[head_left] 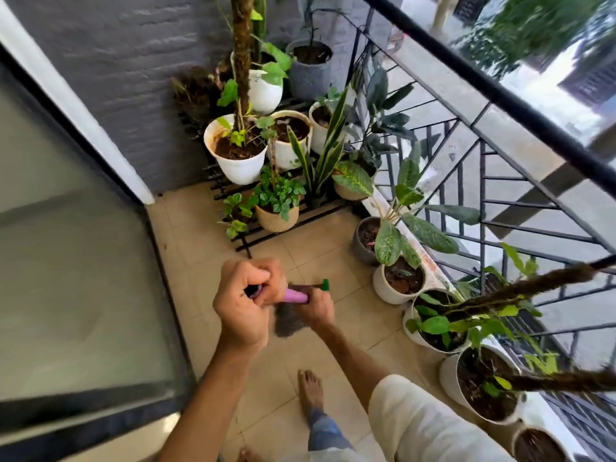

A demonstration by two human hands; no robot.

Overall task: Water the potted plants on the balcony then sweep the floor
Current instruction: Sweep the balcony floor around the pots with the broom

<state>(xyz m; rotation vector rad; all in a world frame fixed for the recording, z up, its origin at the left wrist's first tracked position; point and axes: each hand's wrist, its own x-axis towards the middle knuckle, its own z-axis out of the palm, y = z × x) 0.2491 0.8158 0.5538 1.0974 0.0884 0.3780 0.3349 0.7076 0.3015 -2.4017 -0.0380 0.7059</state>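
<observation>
I hold a broom with a pink handle in both hands, seen almost end-on from above. My left hand is closed around the handle's upper end. My right hand grips it lower down, beside a green fitting. Grey bristles blur beneath my hands over the beige tiled floor. Potted plants fill a black tiered rack in the far corner, among them a white pot and a woven pot. More pots, such as a white one, line the railing.
A black metal railing closes the right side, with leaves and a mossy pole leaning over the floor. A glass sliding door runs along the left and a grey wall stands behind the rack. My bare foot is on the tiles.
</observation>
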